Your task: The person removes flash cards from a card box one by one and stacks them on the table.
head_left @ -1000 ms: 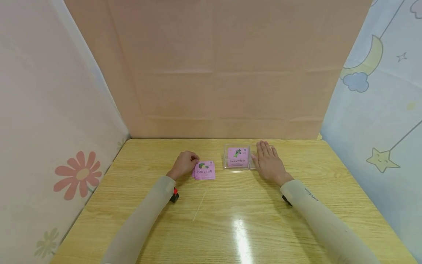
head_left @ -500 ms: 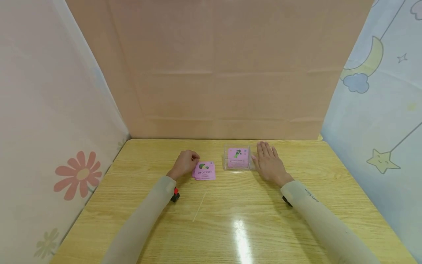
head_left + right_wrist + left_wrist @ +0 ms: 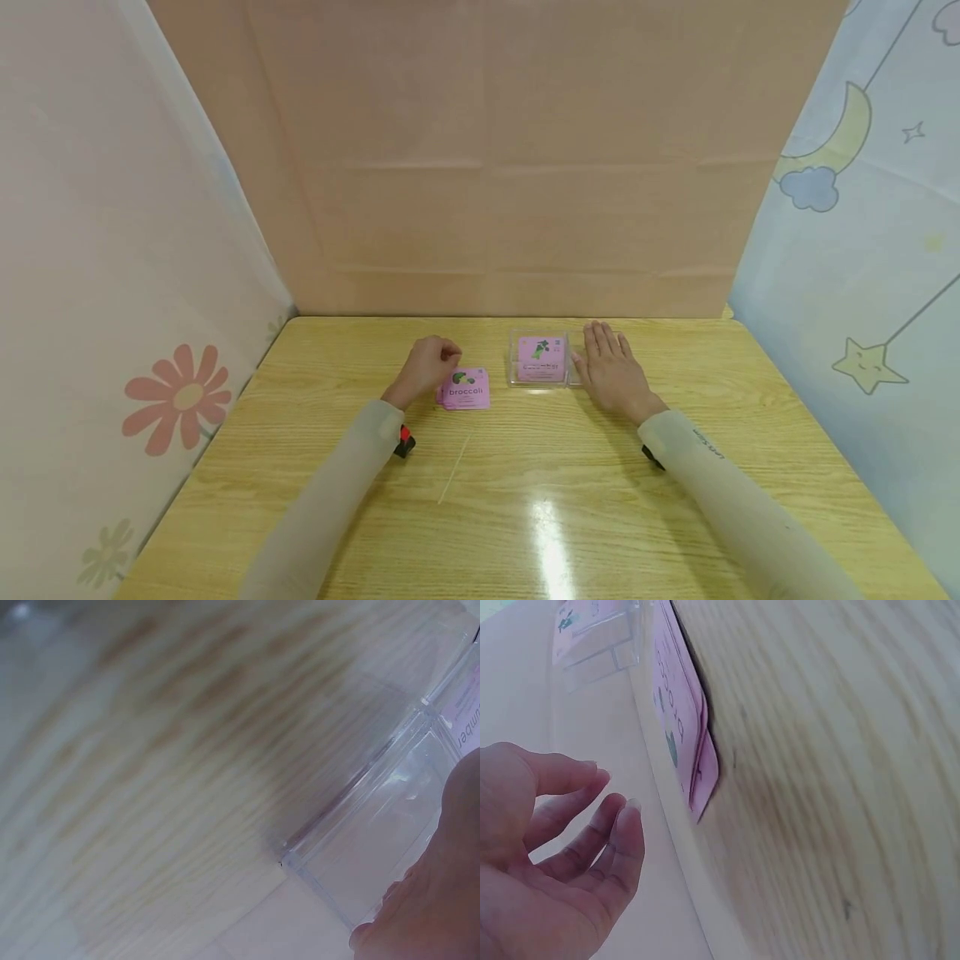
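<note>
A small stack of pink cards [image 3: 466, 389], its top one printed "broccoli", lies on the table left of centre, edges slightly uneven. My left hand [image 3: 426, 368] hovers just over its upper left corner. In the left wrist view the fingers [image 3: 626, 832] are loosely bent, apart from the cards, with nothing between them. A clear plastic box [image 3: 537, 384] stands right of the stack, with a pink "cucumber" card [image 3: 541, 358] in its left part. My right hand [image 3: 615, 371] rests flat, fingers straight, over the box's clear right part [image 3: 367, 817].
The wooden table [image 3: 525, 467] runs back to a beige backdrop [image 3: 480, 208]. Patterned cloth walls flank it left and right. A thin pale streak [image 3: 453, 469] lies on the tabletop in front of the cards.
My left hand has lifted slightly up and right, coming away from the edge of the broccoli stack. The right hand and the box have stayed in place.
</note>
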Action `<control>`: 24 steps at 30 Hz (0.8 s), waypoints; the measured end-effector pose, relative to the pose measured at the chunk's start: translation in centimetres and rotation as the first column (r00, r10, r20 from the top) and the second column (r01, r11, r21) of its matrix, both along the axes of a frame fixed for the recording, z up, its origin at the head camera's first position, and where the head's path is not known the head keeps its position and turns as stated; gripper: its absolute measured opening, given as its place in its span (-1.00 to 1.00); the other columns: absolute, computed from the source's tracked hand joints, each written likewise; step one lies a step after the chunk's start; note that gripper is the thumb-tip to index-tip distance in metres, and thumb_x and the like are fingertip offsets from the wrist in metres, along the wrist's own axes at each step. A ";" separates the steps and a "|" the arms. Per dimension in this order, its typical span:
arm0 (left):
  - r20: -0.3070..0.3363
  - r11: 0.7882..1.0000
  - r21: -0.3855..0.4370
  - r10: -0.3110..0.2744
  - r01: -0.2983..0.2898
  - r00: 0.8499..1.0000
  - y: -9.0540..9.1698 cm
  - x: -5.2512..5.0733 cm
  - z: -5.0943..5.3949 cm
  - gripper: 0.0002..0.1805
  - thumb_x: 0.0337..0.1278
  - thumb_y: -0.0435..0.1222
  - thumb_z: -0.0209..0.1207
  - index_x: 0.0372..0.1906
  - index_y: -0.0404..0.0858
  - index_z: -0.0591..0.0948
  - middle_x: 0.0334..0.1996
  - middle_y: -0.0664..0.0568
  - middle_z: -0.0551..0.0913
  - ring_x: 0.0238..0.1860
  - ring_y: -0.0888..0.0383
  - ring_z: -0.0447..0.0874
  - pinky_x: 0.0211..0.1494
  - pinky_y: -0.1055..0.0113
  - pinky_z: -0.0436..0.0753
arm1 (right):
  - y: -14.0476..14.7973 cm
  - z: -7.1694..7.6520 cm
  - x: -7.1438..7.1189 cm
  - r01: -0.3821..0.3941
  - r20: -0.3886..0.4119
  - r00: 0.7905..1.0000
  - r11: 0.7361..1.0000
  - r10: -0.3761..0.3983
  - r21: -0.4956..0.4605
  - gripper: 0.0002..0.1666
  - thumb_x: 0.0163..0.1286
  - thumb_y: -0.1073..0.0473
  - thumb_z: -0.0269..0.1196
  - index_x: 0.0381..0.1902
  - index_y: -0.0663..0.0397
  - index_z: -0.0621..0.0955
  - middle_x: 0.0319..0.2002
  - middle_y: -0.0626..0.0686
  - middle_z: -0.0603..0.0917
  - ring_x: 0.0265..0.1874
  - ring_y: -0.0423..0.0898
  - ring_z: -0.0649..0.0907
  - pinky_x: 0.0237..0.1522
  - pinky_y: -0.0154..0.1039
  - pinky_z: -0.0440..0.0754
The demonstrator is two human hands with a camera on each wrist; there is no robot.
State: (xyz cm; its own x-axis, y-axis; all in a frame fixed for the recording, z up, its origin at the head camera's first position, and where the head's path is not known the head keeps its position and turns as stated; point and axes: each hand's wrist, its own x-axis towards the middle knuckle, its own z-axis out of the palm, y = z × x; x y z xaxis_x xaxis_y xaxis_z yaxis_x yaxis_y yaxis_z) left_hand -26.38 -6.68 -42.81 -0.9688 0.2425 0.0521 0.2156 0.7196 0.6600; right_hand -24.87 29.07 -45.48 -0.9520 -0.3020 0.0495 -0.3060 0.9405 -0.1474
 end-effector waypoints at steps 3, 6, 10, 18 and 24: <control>-0.003 1.000 -0.009 -0.005 0.005 1.000 0.3 0.0 0.2 -0.75 0.46 -0.33 0.24 0.07 -0.36 0.76 -0.04 -0.15 0.80 -0.07 0.00 0.70 0.08 0.12 0.77 | 0.0 0.1 0.0 0.001 0.002 1.000 1.000 -0.001 -0.004 -0.15 0.77 -0.14 -0.35 0.67 0.39 -0.17 0.70 0.38 -0.13 0.71 0.35 -0.11 0.70 0.36 -0.21; -0.021 1.000 -0.012 -0.013 0.012 1.000 0.6 -0.1 0.3 -0.75 0.46 -0.33 0.23 0.08 -0.35 0.75 -0.04 -0.13 0.80 -0.05 0.00 0.71 0.10 0.11 0.76 | 0.0 0.1 0.1 0.003 0.005 1.000 1.000 -0.003 -0.012 -0.15 0.77 -0.14 -0.34 0.68 0.38 -0.17 0.70 0.38 -0.13 0.71 0.35 -0.12 0.71 0.35 -0.21; -0.051 0.999 -0.005 -0.034 0.034 0.998 1.1 -0.3 0.7 -0.74 0.48 -0.32 0.22 0.09 -0.35 0.75 -0.01 -0.12 0.80 0.01 0.00 0.72 0.13 0.08 0.76 | 0.0 0.1 0.1 0.007 0.001 1.000 1.000 -0.007 -0.014 -0.14 0.77 -0.13 -0.33 0.68 0.38 -0.17 0.70 0.38 -0.12 0.71 0.34 -0.11 0.71 0.34 -0.21; -0.078 0.998 0.001 -0.062 0.062 0.995 2.2 -0.3 1.6 -0.73 0.47 -0.33 0.21 0.09 -0.37 0.74 0.02 -0.15 0.77 0.05 -0.05 0.71 0.16 0.07 0.76 | 0.0 0.2 0.0 0.001 -0.009 1.000 1.000 -0.001 -0.006 -0.15 0.77 -0.12 -0.31 0.67 0.39 -0.16 0.70 0.39 -0.11 0.71 0.35 -0.12 0.70 0.36 -0.20; -0.072 0.998 -0.010 -0.066 0.066 0.995 3.2 -0.2 2.1 -0.73 0.48 -0.32 0.21 0.09 -0.37 0.75 0.05 -0.14 0.76 0.07 -0.03 0.71 0.16 0.11 0.77 | -0.1 0.0 -0.2 -0.002 -0.002 1.000 1.000 0.002 0.003 -0.14 0.76 -0.13 -0.33 0.67 0.39 -0.16 0.70 0.39 -0.13 0.71 0.35 -0.12 0.71 0.35 -0.19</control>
